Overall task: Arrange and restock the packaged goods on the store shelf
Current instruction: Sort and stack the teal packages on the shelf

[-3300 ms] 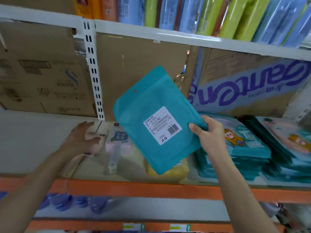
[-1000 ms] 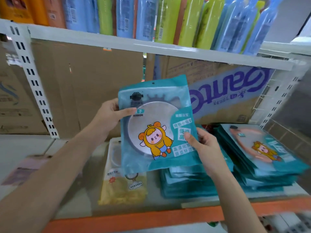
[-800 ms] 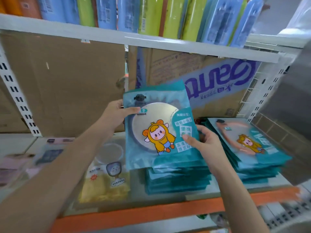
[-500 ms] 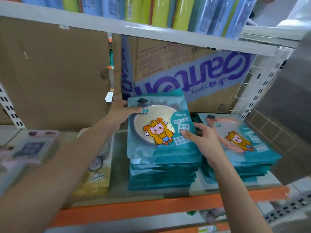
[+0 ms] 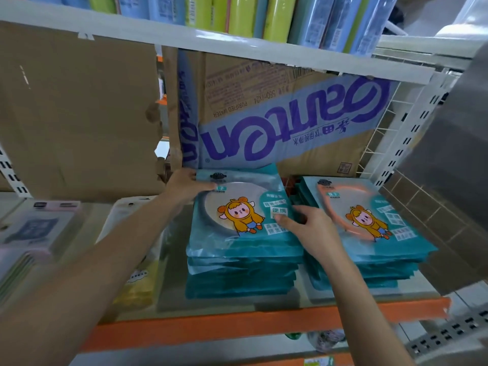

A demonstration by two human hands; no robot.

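Observation:
A teal packet with a round mirror and a cartoon figure (image 5: 237, 207) lies face up on top of a stack of like teal packets (image 5: 240, 273) on the shelf. My left hand (image 5: 187, 184) grips its far left corner, thumb on top. My right hand (image 5: 309, 228) holds its right edge, thumb pressed on the label. A second stack of teal packets (image 5: 369, 223), topped by one with an orange ring, stands just to the right, touching my right hand.
Cardboard boxes (image 5: 264, 114) fill the back of the shelf. Yellow and pale packets (image 5: 137, 283) lie left of the stacks. An orange shelf edge (image 5: 237, 326) runs along the front. A white upper shelf (image 5: 211, 40) carries upright coloured packs. A grey wall (image 5: 449, 180) closes the right.
Both hands have lowered the teal packet from mid-air onto the left stack, after it was turned from back side to front. My view has shifted right and closer.

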